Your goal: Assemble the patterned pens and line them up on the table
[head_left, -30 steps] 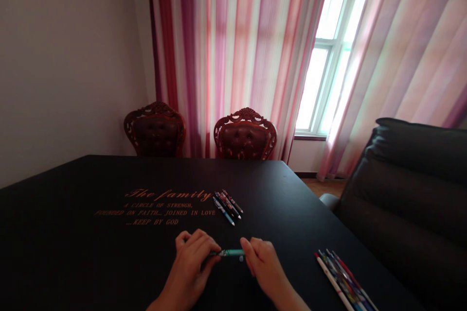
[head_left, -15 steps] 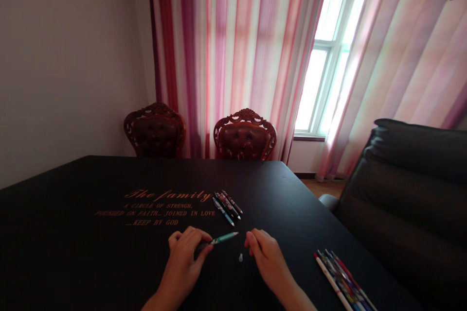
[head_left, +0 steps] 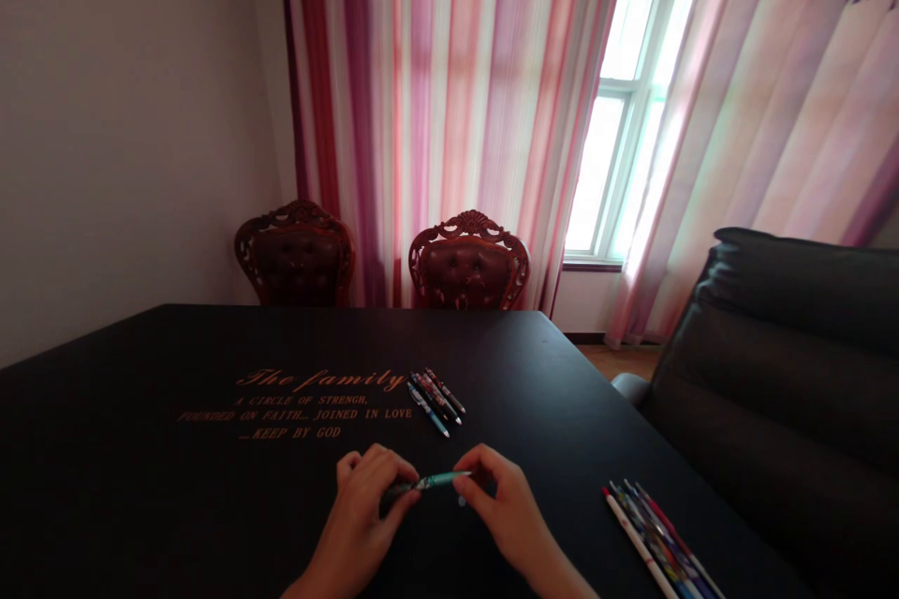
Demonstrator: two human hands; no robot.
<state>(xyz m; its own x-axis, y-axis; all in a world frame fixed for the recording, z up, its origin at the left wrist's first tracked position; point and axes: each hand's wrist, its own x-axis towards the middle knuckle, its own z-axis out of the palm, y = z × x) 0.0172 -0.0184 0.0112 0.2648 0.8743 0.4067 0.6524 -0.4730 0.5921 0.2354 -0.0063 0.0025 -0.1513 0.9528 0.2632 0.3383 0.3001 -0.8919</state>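
Note:
A teal pen (head_left: 438,480) is held level between my two hands, just above the dark table. My left hand (head_left: 372,507) grips its left part between thumb and fingers. With thumb and fingertips, my right hand (head_left: 500,498) pinches the pen's pointed right end, and the fingers partly cover the tip. A small pale, clear piece (head_left: 462,502) lies on the table by the right thumb, partly hidden. Beyond the hands, a group of several pens (head_left: 436,401) lies side by side.
On the right of the black table (head_left: 140,477) lies another bundle of several pens (head_left: 656,538). Printed lettering (head_left: 323,381) marks the tabletop. Two carved chairs (head_left: 469,267) stand at the far edge, and a black leather armchair (head_left: 793,374) is at the right.
My right hand has moved left onto the pen's pointed end, its fingers now closed there. The pen and my left hand have shifted slightly right and nearer.

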